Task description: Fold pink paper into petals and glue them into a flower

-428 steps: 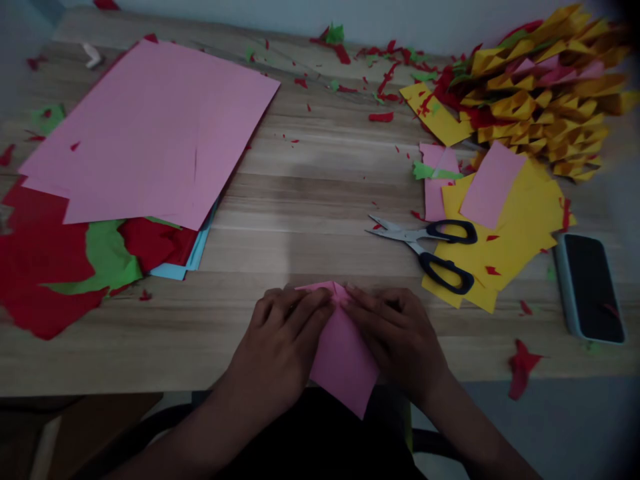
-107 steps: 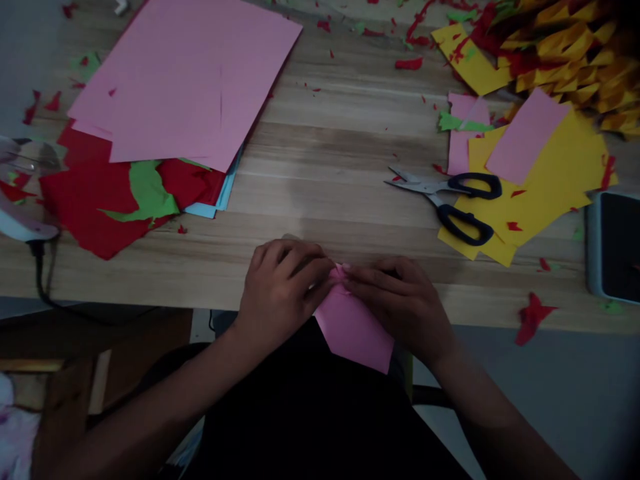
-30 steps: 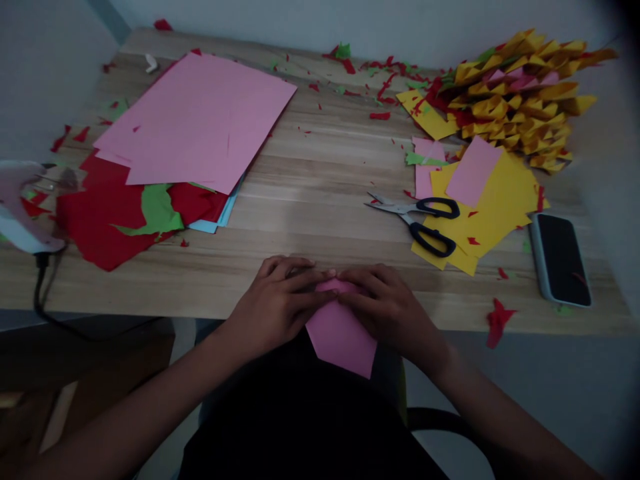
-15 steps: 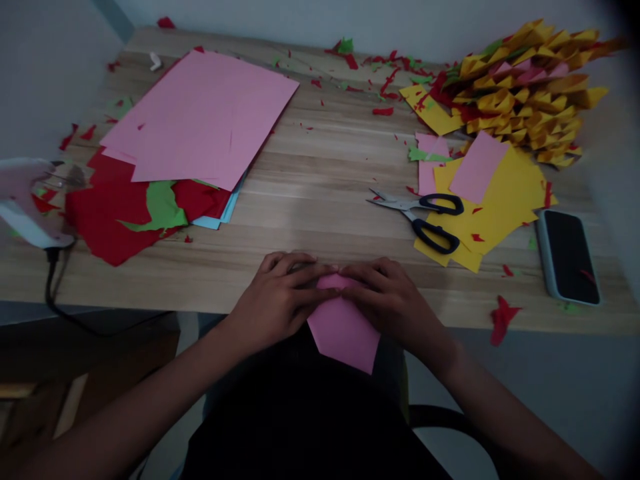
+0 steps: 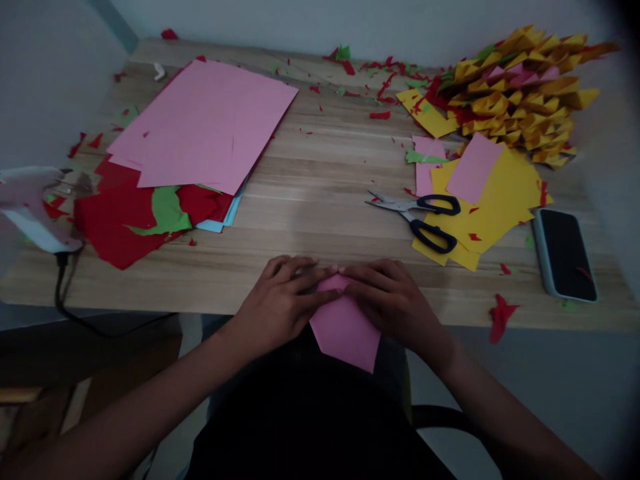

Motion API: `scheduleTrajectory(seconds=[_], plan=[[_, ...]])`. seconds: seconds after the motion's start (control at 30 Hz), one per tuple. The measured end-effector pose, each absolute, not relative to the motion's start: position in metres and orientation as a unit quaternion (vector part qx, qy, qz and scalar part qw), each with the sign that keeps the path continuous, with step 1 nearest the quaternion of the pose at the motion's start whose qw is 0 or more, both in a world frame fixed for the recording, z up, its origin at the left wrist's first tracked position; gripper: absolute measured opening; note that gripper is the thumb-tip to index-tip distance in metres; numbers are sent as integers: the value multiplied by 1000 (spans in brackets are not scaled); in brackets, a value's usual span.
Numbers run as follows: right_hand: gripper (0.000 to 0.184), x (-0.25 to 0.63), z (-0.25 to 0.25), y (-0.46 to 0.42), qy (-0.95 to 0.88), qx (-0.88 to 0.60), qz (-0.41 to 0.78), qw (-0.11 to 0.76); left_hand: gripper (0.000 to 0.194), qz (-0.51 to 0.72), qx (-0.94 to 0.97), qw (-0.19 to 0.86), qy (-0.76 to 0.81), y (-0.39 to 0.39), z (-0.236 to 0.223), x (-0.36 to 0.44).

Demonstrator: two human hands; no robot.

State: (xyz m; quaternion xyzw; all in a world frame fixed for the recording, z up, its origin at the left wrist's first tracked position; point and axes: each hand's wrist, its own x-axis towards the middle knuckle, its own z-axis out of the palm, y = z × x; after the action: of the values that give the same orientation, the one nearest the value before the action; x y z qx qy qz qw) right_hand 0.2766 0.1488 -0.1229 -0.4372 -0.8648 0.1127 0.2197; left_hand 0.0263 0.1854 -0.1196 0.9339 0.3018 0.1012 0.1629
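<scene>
A pink sheet of paper (image 5: 347,333), folded at its far end, lies between my hands over the table's front edge. My left hand (image 5: 280,303) grips its upper left side, thumb on top and fingers along the far end. From the other side my right hand (image 5: 393,300) pinches the upper right part, its fingertips meeting those of the left at the top. The fingers hide much of the folded end. Scissors (image 5: 407,212) with dark handles lie partly open beyond my right hand, over yellow paper pieces (image 5: 505,200).
Pink sheets (image 5: 200,127) cover red paper (image 5: 117,227) at left. A glue gun (image 5: 37,207) with a black cord stands at the left edge. At right are a phone (image 5: 565,253), a pink strip (image 5: 474,167) and folded yellow paper pieces (image 5: 525,100). Scraps litter the back.
Since the earliest frame, the pink paper's far end is folded over and its near outline looks shorter. In the last second both hands stay almost still on it; the view shifts slightly.
</scene>
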Motion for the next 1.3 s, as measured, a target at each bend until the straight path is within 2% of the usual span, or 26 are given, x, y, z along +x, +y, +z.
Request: scheduleTrajectory(seconds=[0.13,0.37,0.53,0.7,0.8,0.93,1.13,1.3], plan=[[22,264,-124,139,-856,-458,53,234,43,109,931,166,308,184,-120,26],[35,263,-129,115,-836,-519,3,177,43,74,940,139,301,181,-122,22],[32,289,-129,100,-825,-537,-35,172,43,74,941,126,304,179,-120,21],[25,297,-130,105,-808,-542,36,229,53,90,932,136,325,180,-121,21],[23,287,-131,114,-808,-525,50,263,47,104,935,135,312,180,-124,19],[25,269,-137,124,-843,-488,-2,227,33,113,936,133,304,184,-124,22],[20,259,-137,130,-838,-509,-44,192,21,92,923,112,356,202,-113,48],[22,254,-134,135,-804,-566,19,182,37,74,895,207,389,218,-107,61]])
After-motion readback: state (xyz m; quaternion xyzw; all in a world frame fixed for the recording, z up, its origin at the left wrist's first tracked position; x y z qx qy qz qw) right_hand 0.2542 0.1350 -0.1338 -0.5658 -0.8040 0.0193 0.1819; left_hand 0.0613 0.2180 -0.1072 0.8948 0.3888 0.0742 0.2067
